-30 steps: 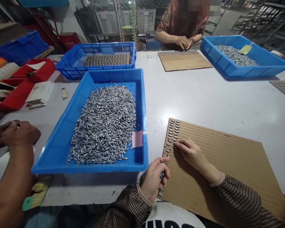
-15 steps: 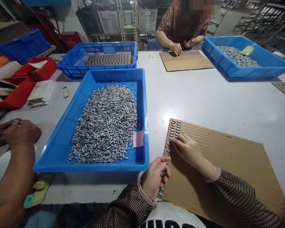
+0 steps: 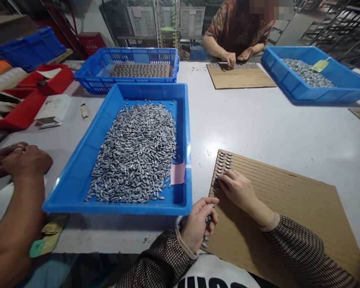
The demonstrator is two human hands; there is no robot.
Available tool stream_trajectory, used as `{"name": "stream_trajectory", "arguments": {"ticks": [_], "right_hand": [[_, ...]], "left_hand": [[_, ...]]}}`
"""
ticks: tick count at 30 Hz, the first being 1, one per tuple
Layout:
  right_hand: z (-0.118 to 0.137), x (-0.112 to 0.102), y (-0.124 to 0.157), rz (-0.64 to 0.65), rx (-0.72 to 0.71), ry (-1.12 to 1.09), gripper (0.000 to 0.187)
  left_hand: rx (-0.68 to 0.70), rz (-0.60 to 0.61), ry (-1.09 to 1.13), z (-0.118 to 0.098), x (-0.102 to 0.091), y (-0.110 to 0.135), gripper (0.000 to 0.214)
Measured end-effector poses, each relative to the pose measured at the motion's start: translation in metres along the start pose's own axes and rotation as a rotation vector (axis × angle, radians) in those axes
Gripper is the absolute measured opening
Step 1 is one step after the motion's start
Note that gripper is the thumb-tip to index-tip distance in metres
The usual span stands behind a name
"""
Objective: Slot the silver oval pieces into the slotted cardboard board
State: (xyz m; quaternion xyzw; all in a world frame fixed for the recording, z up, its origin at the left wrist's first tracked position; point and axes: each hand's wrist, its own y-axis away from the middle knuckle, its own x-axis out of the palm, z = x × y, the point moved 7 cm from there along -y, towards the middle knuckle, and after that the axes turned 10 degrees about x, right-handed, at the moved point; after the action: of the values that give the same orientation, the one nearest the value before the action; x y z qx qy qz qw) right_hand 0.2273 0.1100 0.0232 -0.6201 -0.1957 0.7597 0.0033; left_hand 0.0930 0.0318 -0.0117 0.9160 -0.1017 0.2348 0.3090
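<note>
My left hand (image 3: 199,222) is closed loosely around a few small grey spindle-shaped pieces (image 3: 208,219), its thumb and index finger extended at the left edge of a grooved brown board (image 3: 291,212). Over that edge, my right hand (image 3: 238,192) pinches with thumb and index finger at a row of pieces; whatever lies between the fingertips is mostly hidden, apparently one such piece. Two short columns of grey pieces (image 3: 225,160) lie in the grooves at the board's upper left. Others show by the lower left edge, below my left hand.
Left of the board stands a blue tray (image 3: 189,132) heaped with grey pieces, a pink note inside. Behind it is a blue basket (image 3: 126,52) holding a filled board. Across the table a person works at another board (image 3: 243,79) beside a second blue tray (image 3: 318,96). Another person's forearms (image 3: 24,192) rest at left.
The whole view has shifted slightly, with the table's contents a little further right. My right hand stays at the board's left edge, its fingertips barely moved. My left hand keeps its hold.
</note>
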Motion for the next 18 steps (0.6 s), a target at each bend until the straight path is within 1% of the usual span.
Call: {"name": "stream_trajectory", "arguments": {"ticks": [11, 18], "right_hand": [[0.0090, -0.0018, -0.0021, 0.030, -0.046, 0.063, 0.022], [0.0001, 0.0026, -0.0020, 0.021, 0.023, 0.049, 0.021]], "left_hand": [[0.012, 0.005, 0.023, 0.0021, -0.0007, -0.0004, 0.033], [0.021, -0.003, 0.016, -0.0007, -0.0002, 0.0012, 0.035]]}}
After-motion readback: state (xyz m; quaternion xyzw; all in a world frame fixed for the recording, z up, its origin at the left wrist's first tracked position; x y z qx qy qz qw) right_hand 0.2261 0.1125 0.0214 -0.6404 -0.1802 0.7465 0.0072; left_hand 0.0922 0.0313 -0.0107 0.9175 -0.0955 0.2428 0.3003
